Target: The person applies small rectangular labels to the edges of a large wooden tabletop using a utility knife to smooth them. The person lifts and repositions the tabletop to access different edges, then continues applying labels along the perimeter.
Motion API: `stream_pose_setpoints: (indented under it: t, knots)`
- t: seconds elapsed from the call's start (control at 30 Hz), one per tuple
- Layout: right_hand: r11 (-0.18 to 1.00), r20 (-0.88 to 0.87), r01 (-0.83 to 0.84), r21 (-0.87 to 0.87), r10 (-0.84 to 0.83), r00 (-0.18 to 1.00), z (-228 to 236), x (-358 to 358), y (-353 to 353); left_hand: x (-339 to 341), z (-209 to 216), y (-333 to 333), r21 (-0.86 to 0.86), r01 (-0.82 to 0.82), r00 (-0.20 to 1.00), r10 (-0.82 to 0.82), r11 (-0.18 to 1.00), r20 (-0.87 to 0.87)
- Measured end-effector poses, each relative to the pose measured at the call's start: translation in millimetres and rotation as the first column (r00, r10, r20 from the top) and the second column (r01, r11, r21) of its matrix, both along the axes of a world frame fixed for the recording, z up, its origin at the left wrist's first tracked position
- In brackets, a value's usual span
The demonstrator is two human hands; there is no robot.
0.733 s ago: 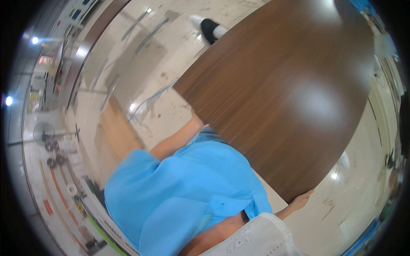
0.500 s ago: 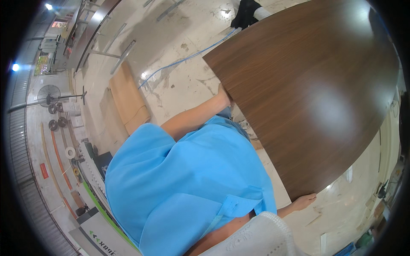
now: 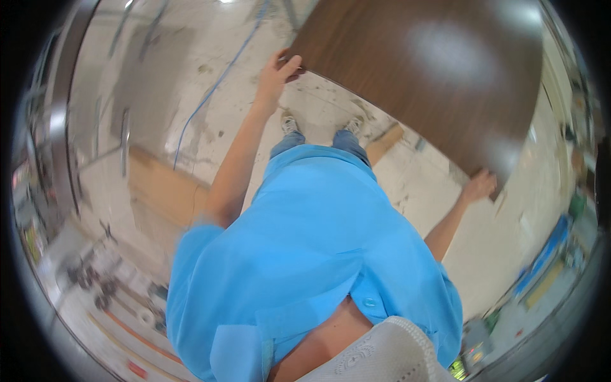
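A large dark-brown wood-grain panel (image 3: 407, 70) spans the upper right. At its left near corner is my left hand (image 3: 279, 75), closed on the edge with the fingers partly hidden under the board. My right hand (image 3: 480, 186) grips the right near corner, its fingertips curled over the edge. The panel's near edge runs slantwise between the two hands, apart from my body. Its far end goes out of the picture at the top.
My shoes (image 3: 289, 122) stand on the stained pale floor (image 3: 210, 89). A blue cable (image 3: 219, 81) snakes across it at the left. A flat tan board (image 3: 162, 184) lies left of me. Metal-legged tables (image 3: 63, 121) stand at the far left.
My view has turned, and the panel now sits higher in the picture. Both hands have shifted up and away from my body with the panel's near corners.
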State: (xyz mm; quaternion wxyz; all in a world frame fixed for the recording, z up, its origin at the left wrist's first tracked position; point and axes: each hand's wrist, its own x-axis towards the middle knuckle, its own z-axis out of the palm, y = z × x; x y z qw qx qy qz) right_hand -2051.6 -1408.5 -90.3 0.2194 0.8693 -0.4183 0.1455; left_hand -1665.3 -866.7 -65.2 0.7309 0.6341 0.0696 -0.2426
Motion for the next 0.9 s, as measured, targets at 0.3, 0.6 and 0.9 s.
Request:
stream_pose_setpoints:
  t: [0.3,0.6,0.9]
  knots:
    - [0.957,0.403,-0.042,0.287,-0.081,0.912,12,71,131,17,7,6,-0.03,0.245,0.969,-0.245,0.969,-0.014]
    - [0.933,0.473,-0.082,0.35,-0.1,0.876,10,111,210,13,15,-1,0.405,0.163,0.859,-0.332,0.899,0.39]
    - [0.885,0.346,-0.197,0.421,0.044,0.937,39,167,284,11,70,-74,0.881,0.056,-0.116,-0.873,0.47,0.473]
